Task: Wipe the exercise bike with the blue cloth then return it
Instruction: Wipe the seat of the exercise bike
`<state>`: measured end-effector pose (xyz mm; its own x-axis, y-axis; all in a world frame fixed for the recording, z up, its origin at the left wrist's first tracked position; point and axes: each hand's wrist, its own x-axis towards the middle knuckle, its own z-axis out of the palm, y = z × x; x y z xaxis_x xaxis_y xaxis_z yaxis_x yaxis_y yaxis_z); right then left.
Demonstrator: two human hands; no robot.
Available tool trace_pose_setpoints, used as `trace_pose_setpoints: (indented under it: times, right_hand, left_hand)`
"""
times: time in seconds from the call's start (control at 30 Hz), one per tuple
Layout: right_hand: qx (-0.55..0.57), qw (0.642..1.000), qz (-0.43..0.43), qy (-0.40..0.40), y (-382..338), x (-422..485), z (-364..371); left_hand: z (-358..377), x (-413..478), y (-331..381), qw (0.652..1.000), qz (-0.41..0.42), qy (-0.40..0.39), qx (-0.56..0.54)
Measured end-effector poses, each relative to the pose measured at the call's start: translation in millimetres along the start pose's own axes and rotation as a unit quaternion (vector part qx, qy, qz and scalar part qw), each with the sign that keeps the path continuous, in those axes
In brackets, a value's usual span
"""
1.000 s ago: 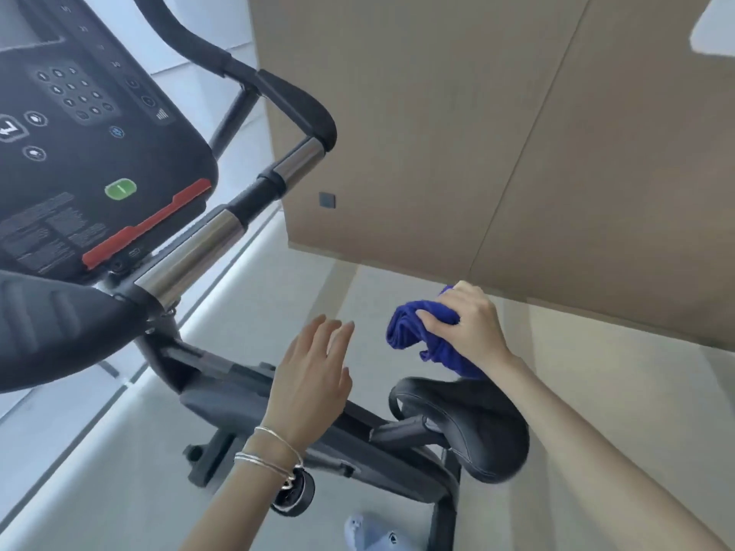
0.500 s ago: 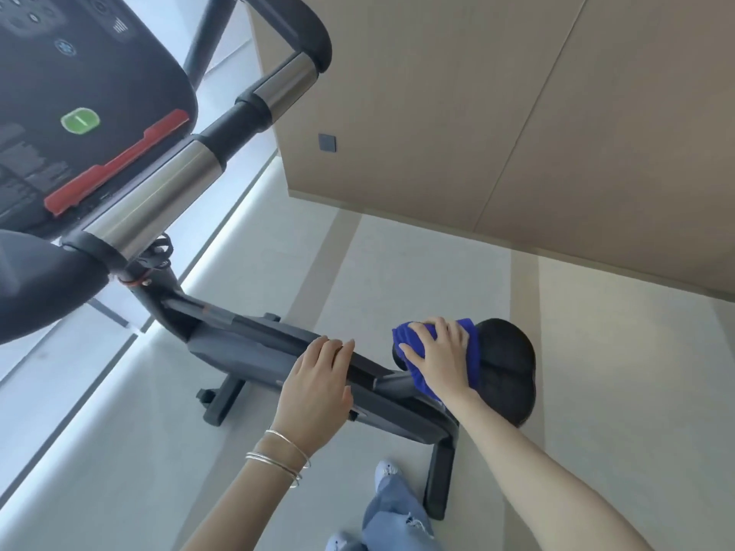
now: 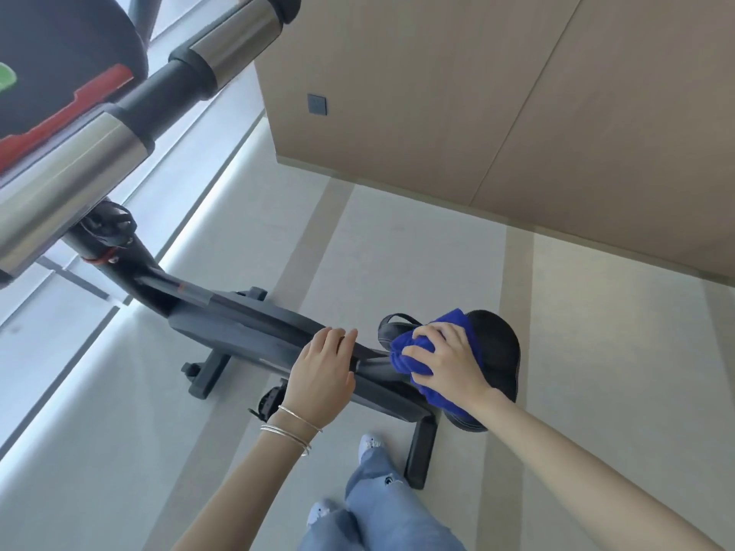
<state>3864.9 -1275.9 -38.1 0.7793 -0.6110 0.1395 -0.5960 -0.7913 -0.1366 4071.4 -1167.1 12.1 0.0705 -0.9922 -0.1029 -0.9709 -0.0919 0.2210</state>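
The exercise bike's dark frame (image 3: 238, 328) runs from upper left down to its black saddle (image 3: 501, 347) at centre right. A bunched blue cloth (image 3: 409, 351) lies on the saddle's front, pressed down by my right hand (image 3: 445, 357), whose fingers spread over it. My left hand (image 3: 322, 371) hovers over or rests on the frame just left of the saddle, fingers loosely together and holding nothing. The handlebar (image 3: 75, 173) with chrome grips and the console (image 3: 59, 73) with a red strip fill the upper left.
A tan wooden wall (image 3: 477, 113) with a small dark socket (image 3: 317, 104) stands behind the bike. My jeans legs (image 3: 382, 507) and shoes are at the bottom centre beside the rear stabiliser foot (image 3: 421, 451). Pale floor surrounds the bike.
My right hand has come down with the cloth from above the saddle onto it. My left hand has dropped toward the frame. The view has tilted downward.
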Motion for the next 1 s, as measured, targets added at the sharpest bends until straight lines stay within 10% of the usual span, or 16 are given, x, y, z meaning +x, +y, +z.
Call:
trace_pose_setpoints:
  times: [1.0]
  right_hand:
    - [0.048,0.976,0.203,0.062,61,-72,-17]
  left_hand:
    - [56,90,40,0.994,0.074,-0.067,-0.047]
